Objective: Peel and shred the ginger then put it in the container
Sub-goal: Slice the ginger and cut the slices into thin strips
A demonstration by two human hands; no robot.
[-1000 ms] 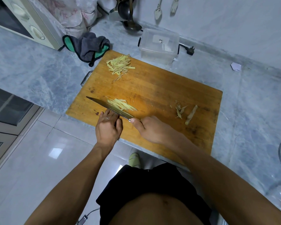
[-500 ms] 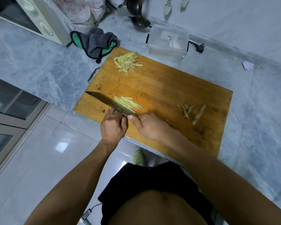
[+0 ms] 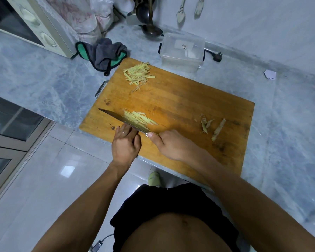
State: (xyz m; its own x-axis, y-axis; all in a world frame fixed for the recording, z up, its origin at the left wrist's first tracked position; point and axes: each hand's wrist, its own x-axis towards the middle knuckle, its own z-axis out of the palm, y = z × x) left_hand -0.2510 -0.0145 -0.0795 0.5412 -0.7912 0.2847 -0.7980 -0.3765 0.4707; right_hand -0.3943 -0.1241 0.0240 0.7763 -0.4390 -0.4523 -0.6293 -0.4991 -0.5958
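Observation:
A wooden cutting board (image 3: 180, 99) lies on the marble counter. My right hand (image 3: 171, 144) grips the handle of a knife (image 3: 115, 117), whose blade stands on the board near its front left. Fresh ginger shreds (image 3: 142, 119) lie against the far side of the blade. My left hand (image 3: 125, 144) rests on the near side, fingers reaching up to the blade; whatever lies under the fingertips is hidden. A second pile of ginger shreds (image 3: 138, 73) sits at the board's far left corner. Ginger peels (image 3: 206, 124) lie at the right. A clear plastic container (image 3: 182, 51) stands behind the board.
A grey and green cloth (image 3: 105, 53) lies left of the board, beside a microwave (image 3: 29, 20). A ladle (image 3: 151, 30) hangs near the wall, and a plug (image 3: 217, 57) lies beside the container. The board's front edge overhangs the counter above the tiled floor.
The view has shifted slightly. Both hands and the knife stay at the same spot on the board, with the blade against the shreds.

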